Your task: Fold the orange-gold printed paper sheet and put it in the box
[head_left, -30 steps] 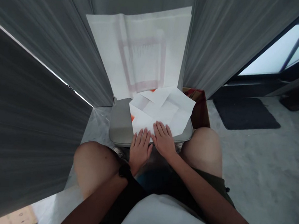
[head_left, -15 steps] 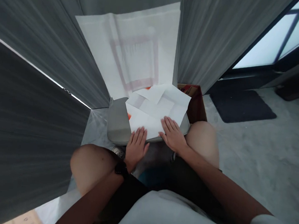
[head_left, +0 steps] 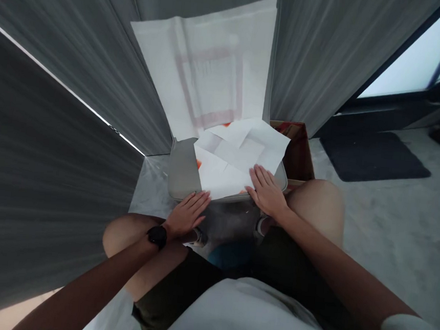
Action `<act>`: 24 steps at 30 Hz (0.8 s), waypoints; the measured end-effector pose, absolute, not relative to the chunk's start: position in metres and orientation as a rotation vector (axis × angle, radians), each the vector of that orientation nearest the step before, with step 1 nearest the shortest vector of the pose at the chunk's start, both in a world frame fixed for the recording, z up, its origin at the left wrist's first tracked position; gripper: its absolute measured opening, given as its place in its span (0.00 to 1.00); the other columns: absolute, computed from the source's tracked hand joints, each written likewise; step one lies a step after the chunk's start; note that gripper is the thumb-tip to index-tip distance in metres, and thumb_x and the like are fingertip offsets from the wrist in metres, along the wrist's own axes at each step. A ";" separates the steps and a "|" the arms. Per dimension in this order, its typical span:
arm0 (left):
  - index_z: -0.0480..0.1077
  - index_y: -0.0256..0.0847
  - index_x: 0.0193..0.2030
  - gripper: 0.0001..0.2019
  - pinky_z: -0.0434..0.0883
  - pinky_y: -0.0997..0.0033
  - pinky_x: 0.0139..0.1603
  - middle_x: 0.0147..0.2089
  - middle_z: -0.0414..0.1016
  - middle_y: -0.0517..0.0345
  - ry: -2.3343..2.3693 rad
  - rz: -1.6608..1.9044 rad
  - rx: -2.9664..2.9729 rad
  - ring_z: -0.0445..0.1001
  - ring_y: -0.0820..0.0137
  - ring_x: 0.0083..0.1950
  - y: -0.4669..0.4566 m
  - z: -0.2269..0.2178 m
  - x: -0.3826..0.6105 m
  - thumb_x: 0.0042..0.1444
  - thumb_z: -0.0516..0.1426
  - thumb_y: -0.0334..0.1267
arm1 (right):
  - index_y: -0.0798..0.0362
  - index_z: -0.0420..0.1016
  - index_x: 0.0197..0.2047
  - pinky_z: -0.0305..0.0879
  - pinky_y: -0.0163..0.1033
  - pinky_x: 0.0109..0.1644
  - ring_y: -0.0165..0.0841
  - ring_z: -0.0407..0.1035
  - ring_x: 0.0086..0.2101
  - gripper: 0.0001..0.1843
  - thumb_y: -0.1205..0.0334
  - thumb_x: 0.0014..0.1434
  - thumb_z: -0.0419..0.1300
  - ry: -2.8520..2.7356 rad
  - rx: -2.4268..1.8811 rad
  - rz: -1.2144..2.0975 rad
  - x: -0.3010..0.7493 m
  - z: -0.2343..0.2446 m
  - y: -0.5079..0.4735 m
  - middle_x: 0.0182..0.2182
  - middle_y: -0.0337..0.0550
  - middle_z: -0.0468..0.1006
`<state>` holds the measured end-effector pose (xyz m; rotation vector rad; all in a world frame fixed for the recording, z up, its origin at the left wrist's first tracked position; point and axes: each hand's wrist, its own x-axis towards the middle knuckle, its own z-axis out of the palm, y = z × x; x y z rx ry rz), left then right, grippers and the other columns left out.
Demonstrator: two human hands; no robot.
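A creased white paper sheet (head_left: 239, 159) with folded flaps lies on a grey pad-like surface (head_left: 181, 174) in front of my knees. My left hand (head_left: 187, 214) lies flat with fingers stretched out at the paper's near left corner, on the grey surface's front edge. A black watch sits on that wrist. My right hand (head_left: 267, 191) rests flat on the paper's near right part, fingers spread. A bit of orange shows under the paper's left edge.
A large white sheet with a faint red square (head_left: 208, 76) leans against grey curtains (head_left: 78, 70) behind. A brown cardboard box (head_left: 300, 151) stands right of the grey surface. A dark mat (head_left: 370, 157) lies on the floor near a window at right.
My hands have slid apart along the paper's near edge: the left went down and left off the sheet, the right moved to the right part. The camera view shifted slightly.
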<state>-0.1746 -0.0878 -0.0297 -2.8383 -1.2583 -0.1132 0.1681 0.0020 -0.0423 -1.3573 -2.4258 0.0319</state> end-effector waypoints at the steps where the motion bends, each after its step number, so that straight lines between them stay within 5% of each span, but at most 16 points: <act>1: 0.55 0.37 0.79 0.29 0.52 0.56 0.80 0.77 0.61 0.46 -1.252 -0.123 -2.845 0.56 0.62 0.80 -0.089 -0.027 -0.177 0.73 0.48 0.40 | 0.59 0.50 0.80 0.47 0.58 0.78 0.46 0.50 0.75 0.38 0.45 0.77 0.42 -2.424 -1.358 0.036 0.168 -0.042 0.002 0.75 0.58 0.57; 7: 0.57 0.36 0.77 0.27 0.62 0.51 0.76 0.75 0.65 0.41 -1.807 -0.521 -2.636 0.64 0.58 0.76 -0.115 -0.010 -0.169 0.76 0.45 0.43 | 0.64 0.55 0.77 0.47 0.58 0.78 0.48 0.51 0.74 0.38 0.45 0.77 0.42 -2.403 -1.361 0.047 0.166 -0.042 0.003 0.74 0.62 0.59; 11: 0.73 0.41 0.61 0.19 0.76 0.55 0.63 0.59 0.79 0.45 -2.418 -1.164 -2.032 0.78 0.58 0.61 -0.134 -0.005 -0.139 0.74 0.49 0.47 | 0.62 0.54 0.78 0.45 0.59 0.78 0.48 0.50 0.74 0.37 0.46 0.77 0.43 -2.389 -1.358 0.079 0.165 -0.043 0.003 0.75 0.61 0.58; 14: 0.77 0.42 0.51 0.17 0.77 0.57 0.57 0.52 0.82 0.48 -2.593 -1.455 -1.675 0.79 0.58 0.55 -0.132 -0.003 -0.115 0.70 0.54 0.52 | 0.63 0.54 0.78 0.45 0.59 0.78 0.48 0.49 0.75 0.37 0.46 0.77 0.43 -2.393 -1.364 0.088 0.166 -0.044 0.003 0.75 0.61 0.57; 18: 0.79 0.38 0.43 0.25 0.77 0.64 0.38 0.44 0.83 0.45 -3.183 -1.811 -1.353 0.82 0.59 0.43 -0.116 -0.007 -0.096 0.63 0.58 0.61 | 0.63 0.52 0.78 0.46 0.59 0.78 0.49 0.49 0.75 0.38 0.45 0.77 0.43 -2.419 -1.348 0.066 0.169 -0.044 0.003 0.75 0.62 0.57; 24: 0.82 0.36 0.39 0.26 0.67 0.77 0.28 0.47 0.85 0.42 -3.520 -2.243 -0.956 0.82 0.64 0.43 -0.097 -0.011 -0.090 0.52 0.68 0.61 | 0.64 0.50 0.79 0.47 0.62 0.76 0.51 0.49 0.75 0.38 0.46 0.77 0.44 -2.416 -1.311 0.031 0.169 -0.047 0.004 0.75 0.65 0.57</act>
